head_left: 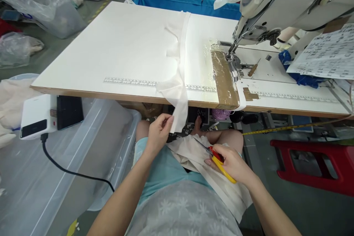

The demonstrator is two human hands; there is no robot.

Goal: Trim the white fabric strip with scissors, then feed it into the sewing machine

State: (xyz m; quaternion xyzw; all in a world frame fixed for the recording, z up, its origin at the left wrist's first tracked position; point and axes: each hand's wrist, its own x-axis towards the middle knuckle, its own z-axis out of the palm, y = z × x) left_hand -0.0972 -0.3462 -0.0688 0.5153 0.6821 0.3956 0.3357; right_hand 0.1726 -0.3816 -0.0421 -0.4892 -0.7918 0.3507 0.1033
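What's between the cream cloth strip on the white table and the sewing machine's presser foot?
The head view shows bare white tabletop beside the strip, then clear tape and brown tape near the presser foot.

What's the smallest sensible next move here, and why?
I'd probably draw the left hand slightly down to straighten the cream strip: it lies rumpled across the table, its end at those fingers, while the scissors sit apart over the lap cloth.

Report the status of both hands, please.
Left hand pinching cloth strip. Right hand holding scissors. Loose cloth under the scissors.
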